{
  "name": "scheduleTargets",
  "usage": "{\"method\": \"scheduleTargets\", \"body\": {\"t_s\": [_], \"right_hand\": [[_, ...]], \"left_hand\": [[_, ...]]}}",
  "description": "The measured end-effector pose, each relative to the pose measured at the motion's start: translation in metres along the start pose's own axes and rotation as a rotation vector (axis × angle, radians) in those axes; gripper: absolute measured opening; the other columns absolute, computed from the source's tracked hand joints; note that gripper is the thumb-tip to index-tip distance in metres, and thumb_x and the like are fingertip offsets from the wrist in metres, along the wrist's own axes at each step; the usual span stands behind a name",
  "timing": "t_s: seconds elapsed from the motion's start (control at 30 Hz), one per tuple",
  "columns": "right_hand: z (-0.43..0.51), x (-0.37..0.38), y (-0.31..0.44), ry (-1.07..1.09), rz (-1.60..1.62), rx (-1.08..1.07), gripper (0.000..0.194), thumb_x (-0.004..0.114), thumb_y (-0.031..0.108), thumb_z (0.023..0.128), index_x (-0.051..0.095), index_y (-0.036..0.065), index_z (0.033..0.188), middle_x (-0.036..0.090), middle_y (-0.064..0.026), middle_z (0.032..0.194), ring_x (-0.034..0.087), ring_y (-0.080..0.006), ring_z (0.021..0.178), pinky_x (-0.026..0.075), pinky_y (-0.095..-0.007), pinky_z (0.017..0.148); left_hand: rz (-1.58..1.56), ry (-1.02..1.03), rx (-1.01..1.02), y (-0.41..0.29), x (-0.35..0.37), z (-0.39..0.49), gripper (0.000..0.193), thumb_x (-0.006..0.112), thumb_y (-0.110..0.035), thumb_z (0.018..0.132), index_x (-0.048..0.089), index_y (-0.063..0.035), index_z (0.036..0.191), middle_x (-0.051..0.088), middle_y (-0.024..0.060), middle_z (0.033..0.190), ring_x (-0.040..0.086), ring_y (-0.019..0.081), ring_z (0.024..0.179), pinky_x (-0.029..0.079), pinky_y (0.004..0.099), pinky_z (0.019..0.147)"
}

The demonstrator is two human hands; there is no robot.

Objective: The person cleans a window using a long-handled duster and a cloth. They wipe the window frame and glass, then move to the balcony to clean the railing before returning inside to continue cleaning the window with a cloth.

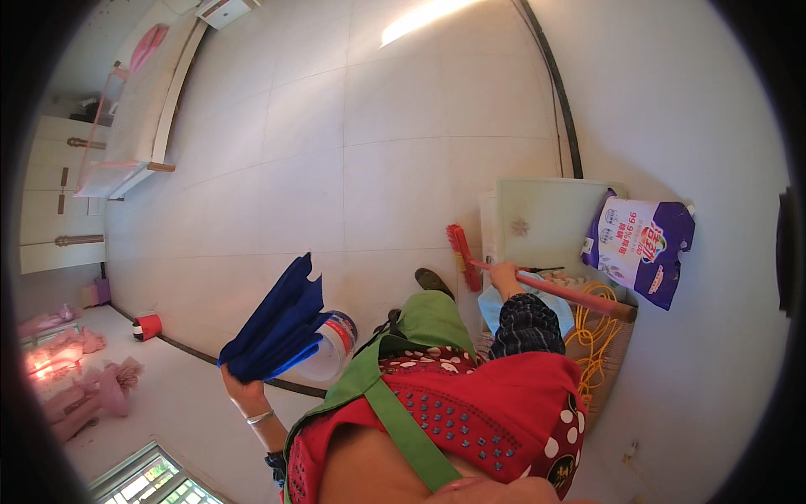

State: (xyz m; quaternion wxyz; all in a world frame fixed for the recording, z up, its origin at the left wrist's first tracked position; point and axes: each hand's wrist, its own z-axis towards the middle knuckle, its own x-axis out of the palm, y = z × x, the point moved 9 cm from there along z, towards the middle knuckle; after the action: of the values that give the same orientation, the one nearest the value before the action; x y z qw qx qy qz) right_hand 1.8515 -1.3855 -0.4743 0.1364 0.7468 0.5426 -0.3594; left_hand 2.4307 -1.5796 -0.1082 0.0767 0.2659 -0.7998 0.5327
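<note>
A folded dark blue cloth (277,321) hangs fanned out from my left hand (244,384), which grips its lower end. Behind the cloth, a white plastic bucket (337,346) with a red and blue band is partly covered. On the right, my right hand (505,277) is closed around the reddish handle (567,296) of a brush. Its head with red bristles (464,258) points away from me, beside the white cabinet. A light blue cloth (494,309) lies under my right forearm, and part of it is hidden.
A pale cabinet (548,201) stands at the right wall, with a purple and white plastic package (639,246) on its edge. Coiled yellow cord (592,334) lies nearer me. A bed frame (164,126) stands at the far left, and a red container (148,327) by the left wall.
</note>
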Motion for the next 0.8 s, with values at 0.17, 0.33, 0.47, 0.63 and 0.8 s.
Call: {"method": "scheduleTargets", "body": {"t_s": [0.17, 0.33, 0.47, 0.63, 0.8], "right_hand": [[0.012, 0.015, -0.015, 0.122, 0.019, -0.021, 0.022, 0.056, 0.019, 0.080, 0.068, 0.015, 0.098, 0.068, -0.0033, 0.093, 0.066, -0.0254, 0.082, 0.048, -0.0485, 0.055], [0.016, 0.002, -0.026, 0.081, -0.142, 0.030, 0.029, 0.056, 0.029, 0.081, 0.066, 0.015, 0.105, 0.064, -0.0088, 0.103, 0.059, -0.0299, 0.095, 0.042, -0.0530, 0.074], [0.013, -0.046, -0.001, -0.258, -0.115, 0.026, 0.028, 0.057, 0.033, 0.079, 0.069, 0.014, 0.096, 0.063, -0.0108, 0.098, 0.057, -0.0317, 0.097, 0.040, -0.0540, 0.076], [0.042, -0.109, 0.109, -0.062, 0.524, -0.152, 0.025, 0.057, 0.015, 0.075, 0.061, 0.007, 0.098, 0.062, -0.0168, 0.097, 0.059, -0.0341, 0.093, 0.046, -0.0477, 0.079], [0.034, -0.309, 0.244, -0.567, 0.747, -0.697, 0.028, 0.059, 0.025, 0.080, 0.056, 0.000, 0.093, 0.057, -0.0196, 0.088, 0.055, -0.0368, 0.085, 0.045, -0.0434, 0.075]], "left_hand": [[0.081, -0.242, 0.051, -0.018, -0.008, 0.001, 0.029, 0.047, -0.025, 0.088, 0.060, -0.0027, 0.101, 0.061, 0.0134, 0.106, 0.058, 0.0293, 0.100, 0.046, 0.0450, 0.091], [0.082, -0.169, 0.007, -0.018, 0.024, 0.046, 0.026, 0.048, -0.025, 0.088, 0.062, -0.0046, 0.096, 0.064, 0.0099, 0.100, 0.060, 0.0268, 0.093, 0.048, 0.0418, 0.087], [0.050, -0.064, -0.064, -0.002, 0.065, 0.105, 0.025, 0.048, -0.025, 0.088, 0.062, -0.0052, 0.095, 0.064, 0.0097, 0.096, 0.061, 0.0253, 0.091, 0.049, 0.0410, 0.084], [-0.009, -0.002, -0.106, 0.035, 0.120, 0.181, 0.022, 0.048, -0.023, 0.088, 0.061, -0.0056, 0.091, 0.063, 0.0084, 0.087, 0.061, 0.0227, 0.084, 0.051, 0.0381, 0.079], [0.241, 0.306, -0.130, 0.065, 0.241, 0.205, 0.017, 0.048, -0.015, 0.084, 0.059, -0.0036, 0.090, 0.058, 0.0066, 0.076, 0.057, 0.0170, 0.067, 0.050, 0.0287, 0.063]]}}
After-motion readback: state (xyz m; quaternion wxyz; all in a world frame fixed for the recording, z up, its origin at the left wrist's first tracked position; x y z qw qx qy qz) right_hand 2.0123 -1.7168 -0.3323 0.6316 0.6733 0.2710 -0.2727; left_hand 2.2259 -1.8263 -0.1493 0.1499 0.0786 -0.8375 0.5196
